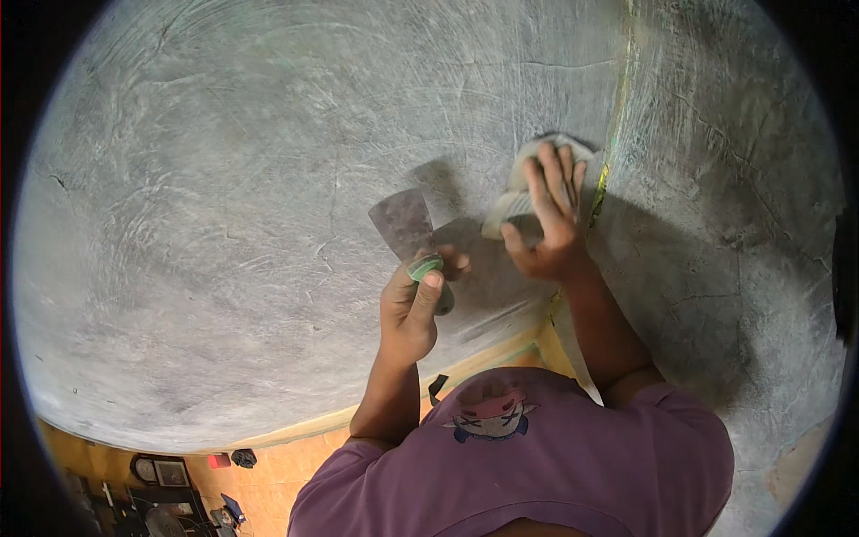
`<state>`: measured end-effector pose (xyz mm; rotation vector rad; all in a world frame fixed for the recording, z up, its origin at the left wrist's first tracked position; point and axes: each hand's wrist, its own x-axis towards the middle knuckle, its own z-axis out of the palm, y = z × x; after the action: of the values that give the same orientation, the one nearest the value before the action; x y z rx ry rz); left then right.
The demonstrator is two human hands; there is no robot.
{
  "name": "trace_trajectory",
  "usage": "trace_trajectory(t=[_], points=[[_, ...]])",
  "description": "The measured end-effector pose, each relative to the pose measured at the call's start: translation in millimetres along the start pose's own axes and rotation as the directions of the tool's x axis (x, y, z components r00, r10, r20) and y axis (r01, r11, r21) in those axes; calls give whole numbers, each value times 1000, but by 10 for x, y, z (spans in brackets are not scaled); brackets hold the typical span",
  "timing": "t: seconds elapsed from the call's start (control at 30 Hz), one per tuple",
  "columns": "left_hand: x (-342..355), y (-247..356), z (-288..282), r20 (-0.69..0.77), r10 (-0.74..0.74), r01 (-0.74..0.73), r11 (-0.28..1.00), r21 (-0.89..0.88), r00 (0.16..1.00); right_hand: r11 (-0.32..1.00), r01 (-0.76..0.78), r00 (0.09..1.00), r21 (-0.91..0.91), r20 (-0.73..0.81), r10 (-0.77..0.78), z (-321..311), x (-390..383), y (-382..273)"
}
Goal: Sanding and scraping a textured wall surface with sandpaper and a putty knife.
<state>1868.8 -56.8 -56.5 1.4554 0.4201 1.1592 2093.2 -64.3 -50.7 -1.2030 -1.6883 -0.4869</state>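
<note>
My left hand (413,309) is closed around the green handle of a putty knife (402,224), whose wide dusty blade points up and left, seemingly clear of the wall. Close to the inner corner, my right hand (557,219) presses a pale, bent sheet (503,213) flat against the grey plastered wall (242,206). Its fingers lie stretched over the sheet, with the thumb along the lower part. Whether the sheet is sandpaper or cloth I cannot tell. Shadows of both hands and the blade fall on the plaster.
A second grey wall (716,116) meets the first at a corner seam marked by a yellow streak (600,190). Below runs a yellowish baseboard (488,355) above an orange tiled floor (277,474). Dark household items and a framed picture (172,473) stand at lower left.
</note>
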Motion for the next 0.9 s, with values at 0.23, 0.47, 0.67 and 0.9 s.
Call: trace_trajectory(t=[0.23, 0.47, 0.67, 0.9], points=[[59, 55, 141, -38, 66, -63, 995, 81, 997, 998, 23, 1000, 55, 13, -24, 74, 248, -213], [71, 61, 171, -75, 56, -46, 991, 123, 996, 998, -2, 1000, 65, -27, 4, 21, 58, -6], [119, 130, 404, -100, 84, -78, 995, 58, 991, 987, -19, 999, 158, -32, 25, 90, 233, -202], [299, 144, 655, -160, 110, -104, 993, 47, 981, 970, 37, 992, 240, -123, -7, 125, 189, -93]])
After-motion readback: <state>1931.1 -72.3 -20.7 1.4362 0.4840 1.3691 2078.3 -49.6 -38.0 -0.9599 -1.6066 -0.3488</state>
